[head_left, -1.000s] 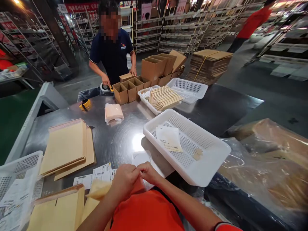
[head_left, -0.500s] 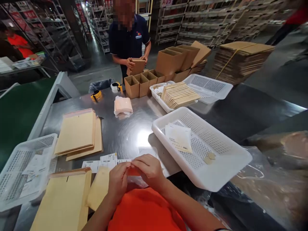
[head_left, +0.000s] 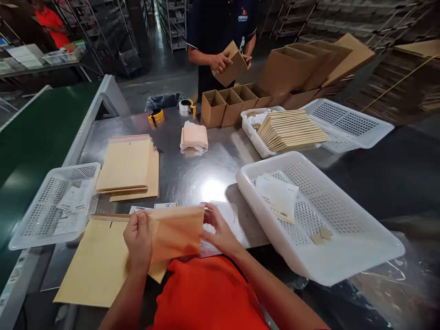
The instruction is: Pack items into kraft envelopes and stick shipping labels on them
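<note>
A tan paper envelope [head_left: 176, 231] is stretched between my hands at the table's front edge. My left hand [head_left: 139, 236] grips its left end, fingers curled round it. At its right end is my right hand [head_left: 218, 229], thumb and fingers apart, with a clear plastic bag just below and a white sheet [head_left: 225, 217] behind. White labels [head_left: 166, 205] lie partly hidden behind the envelope. Under and beside my left forearm rests a large yellow padded mailer [head_left: 98, 261]. Farther back sits a stack of similar mailers [head_left: 127, 162].
White baskets stand at the left [head_left: 46, 201] and right [head_left: 343, 256]. Behind are a pink pack [head_left: 194, 136], tape dispensers [head_left: 187, 107], cardboard boxes [head_left: 213, 110] and a basket of mailers [head_left: 292, 130]. Across the table a person holds a box [head_left: 231, 66]. A green conveyor [head_left: 44, 123] runs left.
My hands have moved apart, and the tan envelope now shows broadly between them. The view has shifted, and the person opposite has tilted the box.
</note>
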Motion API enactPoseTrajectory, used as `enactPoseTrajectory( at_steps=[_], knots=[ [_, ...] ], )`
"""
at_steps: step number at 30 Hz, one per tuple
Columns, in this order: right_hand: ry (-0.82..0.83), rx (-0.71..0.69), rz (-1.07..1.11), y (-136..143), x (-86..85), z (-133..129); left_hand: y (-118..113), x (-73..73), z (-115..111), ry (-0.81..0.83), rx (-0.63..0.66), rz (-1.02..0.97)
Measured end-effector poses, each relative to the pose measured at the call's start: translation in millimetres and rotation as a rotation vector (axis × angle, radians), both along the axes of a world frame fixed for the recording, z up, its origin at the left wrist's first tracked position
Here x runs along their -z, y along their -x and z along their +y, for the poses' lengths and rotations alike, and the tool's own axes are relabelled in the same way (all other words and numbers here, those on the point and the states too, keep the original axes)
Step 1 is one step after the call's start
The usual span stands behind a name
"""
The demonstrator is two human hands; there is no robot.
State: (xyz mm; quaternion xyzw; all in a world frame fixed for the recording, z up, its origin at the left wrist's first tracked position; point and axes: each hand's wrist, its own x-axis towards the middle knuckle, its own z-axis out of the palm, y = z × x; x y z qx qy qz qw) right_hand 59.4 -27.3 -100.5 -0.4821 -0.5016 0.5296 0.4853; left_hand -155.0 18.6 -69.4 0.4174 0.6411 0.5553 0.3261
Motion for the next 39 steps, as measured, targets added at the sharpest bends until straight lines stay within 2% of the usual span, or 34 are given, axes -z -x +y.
enactPoseTrajectory(
  at_steps=[2,4,7,9,12,16,19,22,24,28,30,32,34,36,39],
  knots=[
    [0.177,-0.06,0.158,15.8,5.6,-0.4,-5.6,0.1,9.0,0.03,-0.003,-0.255],
    [0.287,0.003,0.246,24.4,7.5,-3.3,-9.2,2.1,13.3,0.122,0.079,-0.411],
    [0.284,0.163,0.282,24.4,3.1,-9.9,-11.4,10.6,7.3,0.351,0.303,-0.331],
    [0.283,0.201,0.298,19.5,0.3,-13.3,-13.7,19.4,-0.3,0.477,0.385,-0.27],
    [0.338,0.214,0.347,11.0,3.3,-17.2,-22.3,28.7,-9.1,0.588,0.319,-0.384],
    [0.44,0.182,0.364,6.2,16.2,-29.2,-35.3,26.1,-9.9,0.561,0.079,-0.341],
    [0.44,0.126,0.389,4.4,26.8,-42.8,-33.2,24.4,7.9,0.519,0.1,-0.38],
    [0.392,0.05,0.335,0.4,36.4,-51.7,-20.1,25.2,31.1,0.452,0.119,-0.475],
    [0.362,0.003,0.298,-0.1,41.3,-51.9,-11.1,25.9,36.3,0.397,0.121,-0.471],
    [0.28,-0.077,0.246,9.0,48.2,-41.6,7.1,30.0,19.0,0.496,0.326,-0.437],
    [0.275,-0.125,0.139,13.1,53.3,-36.2,26.2,33.7,9.4,0.545,0.312,-0.368],
    [0.296,-0.157,-0.019,11.2,61.6,-32.8,53.6,39.2,4.9,0.558,0.236,-0.249],
    [0.34,-0.146,-0.158,2.5,73.3,-30.8,81.7,49.7,4.6,0.597,0.239,-0.136],
    [0.397,-0.11,-0.237,-9.4,87.4,-28.9,100.4,68.6,5.6,0.662,0.31,0.0],
    [0.473,-0.053,-0.264,-18.4,110.5,-24.9,103.0,109.1,2.9,0.739,0.393,0.212]
  ],
)
